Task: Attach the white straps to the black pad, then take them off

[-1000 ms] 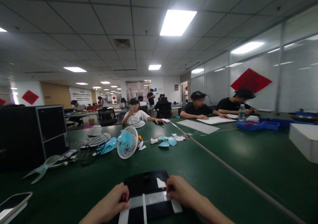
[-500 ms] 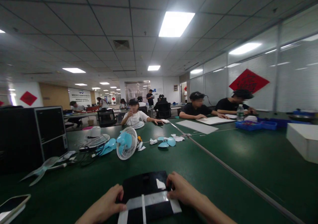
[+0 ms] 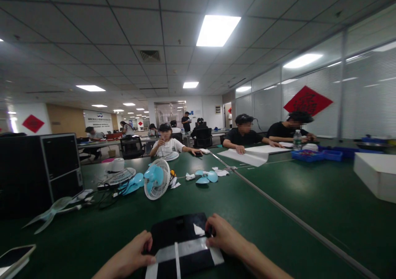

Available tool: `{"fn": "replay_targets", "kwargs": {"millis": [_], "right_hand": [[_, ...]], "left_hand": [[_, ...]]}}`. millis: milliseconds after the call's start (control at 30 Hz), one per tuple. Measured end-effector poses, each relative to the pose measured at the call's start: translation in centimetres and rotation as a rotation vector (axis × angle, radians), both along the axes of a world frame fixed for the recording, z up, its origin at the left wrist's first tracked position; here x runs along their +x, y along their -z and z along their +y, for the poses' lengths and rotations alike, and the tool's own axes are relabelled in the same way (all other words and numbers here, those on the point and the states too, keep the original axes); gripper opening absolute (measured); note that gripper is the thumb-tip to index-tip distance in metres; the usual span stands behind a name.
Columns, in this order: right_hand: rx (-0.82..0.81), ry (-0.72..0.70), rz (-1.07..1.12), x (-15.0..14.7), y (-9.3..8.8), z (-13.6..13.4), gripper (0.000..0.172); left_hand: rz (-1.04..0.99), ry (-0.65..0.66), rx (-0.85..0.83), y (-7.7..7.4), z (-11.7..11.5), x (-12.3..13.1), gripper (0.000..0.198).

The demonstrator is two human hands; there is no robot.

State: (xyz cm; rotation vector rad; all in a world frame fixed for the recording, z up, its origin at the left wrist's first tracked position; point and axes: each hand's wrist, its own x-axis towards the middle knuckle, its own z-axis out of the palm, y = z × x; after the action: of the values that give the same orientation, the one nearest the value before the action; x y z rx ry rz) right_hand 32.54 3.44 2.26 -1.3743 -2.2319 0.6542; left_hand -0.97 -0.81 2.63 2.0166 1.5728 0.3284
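In front of me on the green table lies a flat black piece (image 3: 194,260) crossed by silvery-grey strips; I cannot tell exactly what it is. My left hand (image 3: 134,251) grips its left edge, thumb on top and fingers curled at the side. On the opposite edge, my right hand (image 3: 223,234) pinches the piece near the end of the wide grey strip (image 3: 188,249). A torn white scrap (image 3: 198,229) lies on the black surface beside the right fingertips. The lower edge of the piece runs out of view.
Beyond it stand a white fan grille with blue blades (image 3: 157,179) and a loose blue fan blade (image 3: 206,177). A black computer case (image 3: 24,171) is at left, a phone (image 3: 15,256) nearer. Co-workers (image 3: 167,143) sit across; a white box (image 3: 374,171) is right.
Both my hands keep their hold on the black piece with hardly any movement. A co-worker at the right has lifted part of a white sheet. The view has shifted slightly.
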Motion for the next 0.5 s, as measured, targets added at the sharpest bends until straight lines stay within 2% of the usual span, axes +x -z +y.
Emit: {"fn": "replay_targets", "kwargs": {"millis": [233, 500], "right_hand": [[-0.071, -0.014, 0.020, 0.3, -0.5, 0.4, 0.034], [-0.070, -0.017, 0.044, 0.5, 0.9, 1.5, 0.033]], "left_hand": [[-0.011, -0.004, 0.010, 0.4, 0.3, -0.3, 0.034], [-0.019, 0.011, 0.012, 0.8, 0.6, -0.6, 0.038]]}}
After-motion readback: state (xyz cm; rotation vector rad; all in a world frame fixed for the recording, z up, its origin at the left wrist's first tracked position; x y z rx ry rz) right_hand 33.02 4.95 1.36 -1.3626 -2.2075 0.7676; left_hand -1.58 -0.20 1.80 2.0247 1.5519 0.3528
